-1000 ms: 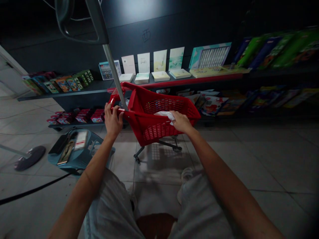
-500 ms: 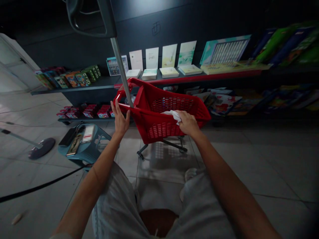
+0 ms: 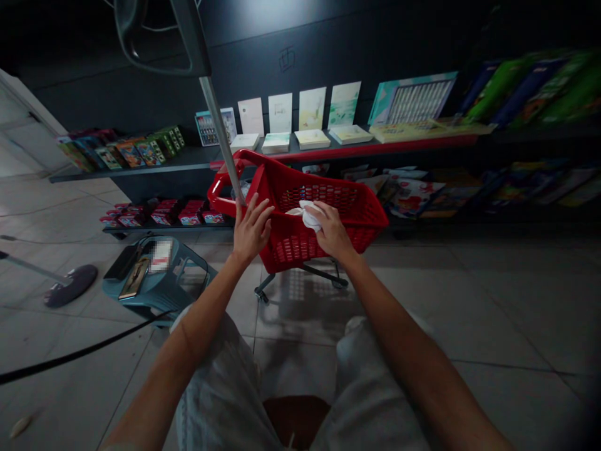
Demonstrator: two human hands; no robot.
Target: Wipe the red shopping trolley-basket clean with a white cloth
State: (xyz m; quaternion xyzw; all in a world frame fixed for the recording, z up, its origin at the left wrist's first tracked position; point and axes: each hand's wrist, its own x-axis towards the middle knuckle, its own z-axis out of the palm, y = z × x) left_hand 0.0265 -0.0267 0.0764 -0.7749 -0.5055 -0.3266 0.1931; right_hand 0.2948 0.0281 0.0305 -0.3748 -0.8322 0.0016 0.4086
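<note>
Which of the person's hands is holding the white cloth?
The right hand: it grips the white cloth, while the left hand is spread open.

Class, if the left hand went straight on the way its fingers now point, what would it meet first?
The left hand would probably meet the red shopping cart first, near its handle; depth is unclear, so the fingertips may be touching it now.

The light is dim, with pale glare high on the flat black wall (image 3: 328, 50), soft shadow beneath the red perforated plastic cart (image 3: 293, 245), and blurred, stretched green upright packages (image 3: 500, 88) at right
</note>
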